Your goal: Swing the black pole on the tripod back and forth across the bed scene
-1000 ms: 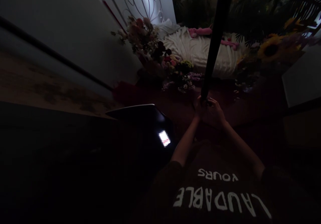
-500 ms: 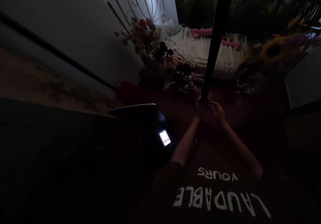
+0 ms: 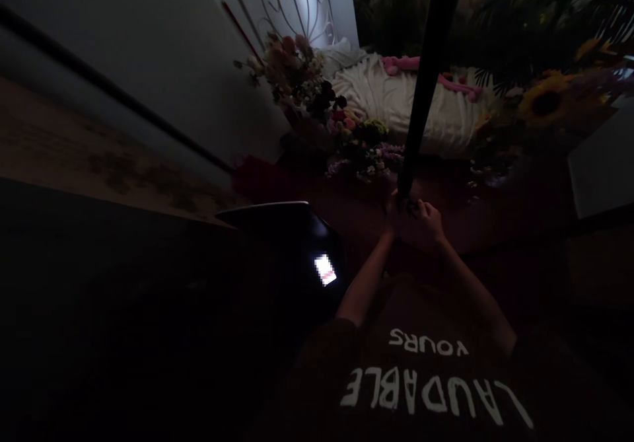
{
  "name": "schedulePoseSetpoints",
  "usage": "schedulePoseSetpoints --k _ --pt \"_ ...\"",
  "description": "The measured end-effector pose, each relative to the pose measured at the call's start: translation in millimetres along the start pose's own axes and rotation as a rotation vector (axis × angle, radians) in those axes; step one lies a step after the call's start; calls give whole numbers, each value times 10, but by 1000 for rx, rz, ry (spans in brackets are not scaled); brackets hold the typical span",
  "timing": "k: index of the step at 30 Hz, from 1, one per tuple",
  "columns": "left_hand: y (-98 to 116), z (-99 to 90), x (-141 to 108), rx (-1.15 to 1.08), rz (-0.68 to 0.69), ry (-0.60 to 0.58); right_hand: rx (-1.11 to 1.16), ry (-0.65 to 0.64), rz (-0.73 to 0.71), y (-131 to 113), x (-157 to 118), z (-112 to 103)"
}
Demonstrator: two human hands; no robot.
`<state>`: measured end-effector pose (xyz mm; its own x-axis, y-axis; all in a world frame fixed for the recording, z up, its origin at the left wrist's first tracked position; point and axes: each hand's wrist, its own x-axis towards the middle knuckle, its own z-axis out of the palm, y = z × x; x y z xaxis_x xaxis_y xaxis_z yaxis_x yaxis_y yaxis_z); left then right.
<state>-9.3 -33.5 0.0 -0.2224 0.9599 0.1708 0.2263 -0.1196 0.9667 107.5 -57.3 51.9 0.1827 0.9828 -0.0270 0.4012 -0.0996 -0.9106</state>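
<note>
A thick dark pole point(image 3: 426, 78) rises from between my hands toward the top of the view. At its lower end my left hand point(image 3: 393, 212) is wrapped round it, partly in shadow. My right hand point(image 3: 430, 219) is closed just right of the pole, with its fingers pinched at a small dark part point(image 3: 411, 207) that sticks out from the pole. The dim light hides the exact shape of that part. Below and left of my hands, a small lit screen point(image 3: 325, 269) glows on a dark surface.
Flower bunches point(image 3: 341, 121) stand beyond my hands, before a bed with a cream cover point(image 3: 396, 102) and a pink soft toy point(image 3: 403, 65). Sunflowers point(image 3: 545, 102) are at the right. A long dark rod point(image 3: 113, 95) slants along the left wall. The floor is dark red.
The view has shifted slightly, so the background sits a little further right. My right hand has changed its finger pose slightly beside the pole; my left hand stays on it.
</note>
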Motion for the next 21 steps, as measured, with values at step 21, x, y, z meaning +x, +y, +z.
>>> schedulePoseSetpoints --k 21 --pt "-186 570 -781 104 8 -14 401 101 588 1059 -479 -1087"
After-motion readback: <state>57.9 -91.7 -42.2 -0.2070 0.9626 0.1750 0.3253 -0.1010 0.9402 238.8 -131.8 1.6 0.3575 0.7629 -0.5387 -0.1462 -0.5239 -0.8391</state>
